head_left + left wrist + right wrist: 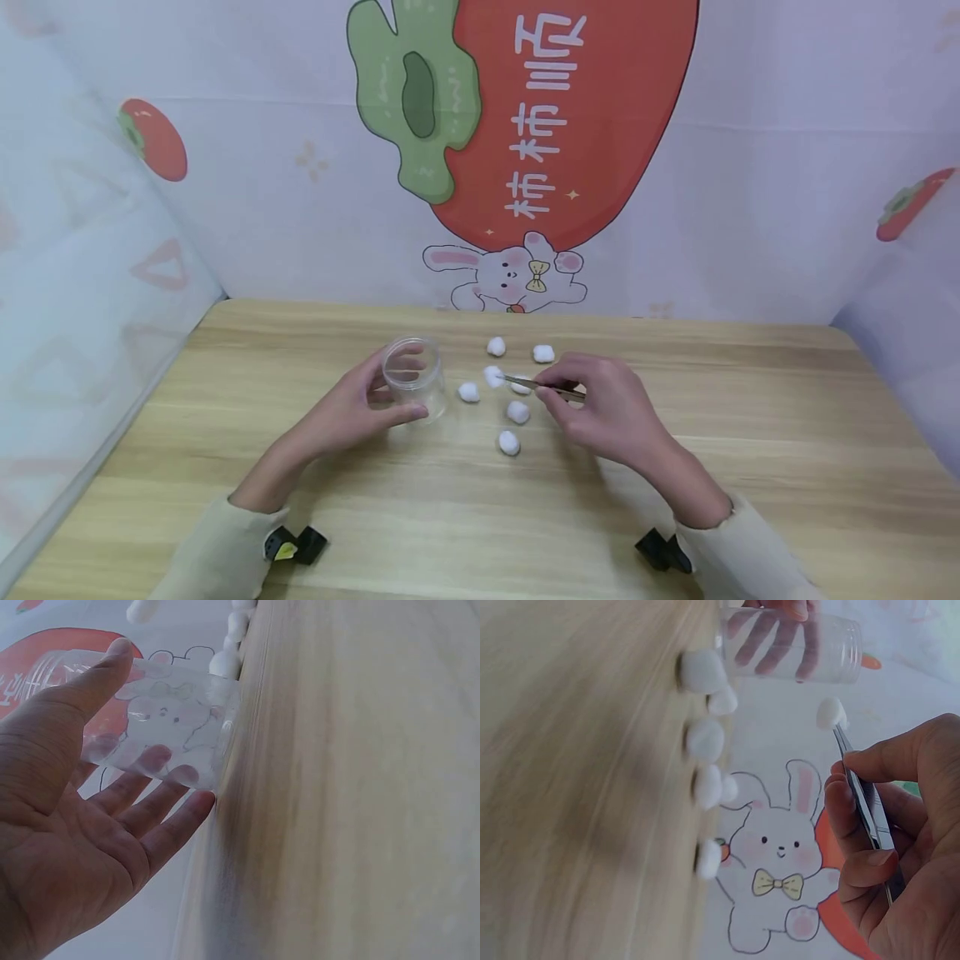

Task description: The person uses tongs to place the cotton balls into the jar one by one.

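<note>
My left hand (348, 414) holds a clear plastic jar (414, 377), thumb on the near side and fingers round the far side. The jar stands upright on the table with its mouth open, and I see no cotton in it. With my right hand (611, 408) I grip metal tweezers (546, 387). Their tips pinch one cotton ball (830, 712), held above the table just right of the jar, about level with its upper part in the right wrist view. Several other cotton balls (517, 412) lie loose on the table between the two hands.
The wood-grain table (390, 517) runs back to a printed cloth backdrop (300, 208) with a rabbit and a red fruit. Cloth also hangs at the left and right sides. A small black device (663, 551) sits at each sleeve cuff.
</note>
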### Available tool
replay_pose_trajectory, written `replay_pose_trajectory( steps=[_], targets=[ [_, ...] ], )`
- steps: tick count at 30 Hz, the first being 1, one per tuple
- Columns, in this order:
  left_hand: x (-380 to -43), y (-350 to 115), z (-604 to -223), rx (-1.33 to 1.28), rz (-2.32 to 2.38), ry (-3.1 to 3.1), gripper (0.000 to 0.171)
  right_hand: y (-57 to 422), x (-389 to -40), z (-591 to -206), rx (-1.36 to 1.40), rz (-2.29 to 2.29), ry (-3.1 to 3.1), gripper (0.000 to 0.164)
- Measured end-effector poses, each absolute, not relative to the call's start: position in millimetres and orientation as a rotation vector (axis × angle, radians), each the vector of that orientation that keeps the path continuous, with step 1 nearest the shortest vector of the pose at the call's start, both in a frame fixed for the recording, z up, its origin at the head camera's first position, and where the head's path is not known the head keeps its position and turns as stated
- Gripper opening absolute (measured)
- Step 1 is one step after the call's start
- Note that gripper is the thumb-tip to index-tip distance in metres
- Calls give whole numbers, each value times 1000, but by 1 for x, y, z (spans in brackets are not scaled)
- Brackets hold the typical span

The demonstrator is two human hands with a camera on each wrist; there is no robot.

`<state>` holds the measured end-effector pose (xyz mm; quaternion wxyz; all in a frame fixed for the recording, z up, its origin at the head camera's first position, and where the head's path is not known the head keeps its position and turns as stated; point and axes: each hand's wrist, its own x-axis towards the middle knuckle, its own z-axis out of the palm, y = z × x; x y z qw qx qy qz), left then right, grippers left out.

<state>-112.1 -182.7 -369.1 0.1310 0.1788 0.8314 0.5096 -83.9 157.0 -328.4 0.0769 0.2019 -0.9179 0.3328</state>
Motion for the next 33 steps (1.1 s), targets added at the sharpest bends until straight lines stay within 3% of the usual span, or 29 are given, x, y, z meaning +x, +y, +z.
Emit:
replay_pose_trajectory(
  steps=[33],
  targets=[
    [-115,-186,-369,512,1389,2480,75,110,-103,-300,724,1138,-2623,10]
  ],
)
